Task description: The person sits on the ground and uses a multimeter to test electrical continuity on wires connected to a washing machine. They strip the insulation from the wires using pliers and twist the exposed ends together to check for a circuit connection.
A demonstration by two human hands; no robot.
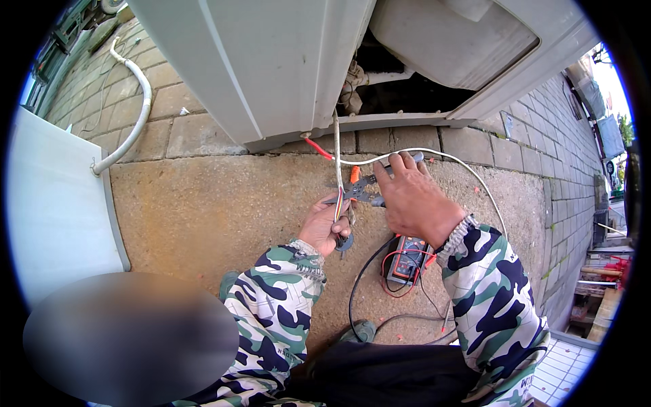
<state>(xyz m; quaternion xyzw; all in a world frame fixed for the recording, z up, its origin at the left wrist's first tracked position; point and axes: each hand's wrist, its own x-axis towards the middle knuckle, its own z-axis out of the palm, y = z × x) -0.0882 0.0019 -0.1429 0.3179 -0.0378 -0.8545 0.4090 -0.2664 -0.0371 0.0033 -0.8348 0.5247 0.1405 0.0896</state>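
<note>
A white cable (338, 152) comes down out of the machine's underside, its several coloured inner wires (339, 203) bare of the outer sheath at the lower end. My left hand (325, 225) pinches these wires between thumb and fingers. A dark round thing (345, 242), possibly a tape roll, shows just below that hand. My right hand (422, 200) is closed round the grey handles of wire stripping pliers (363, 190). Their flat dark head reaches across to the wires by my left fingertips; whether the jaws bite on a wire cannot be told. An orange-handled tool (354, 174) lies just behind the pliers.
A white appliance (271, 68) with an open bottom stands over the paving. On the concrete lies a multimeter (408, 261) with red and black leads. A white cord (468, 167) curves past my right hand. At left are a white panel (61, 197) and a hose (144, 102).
</note>
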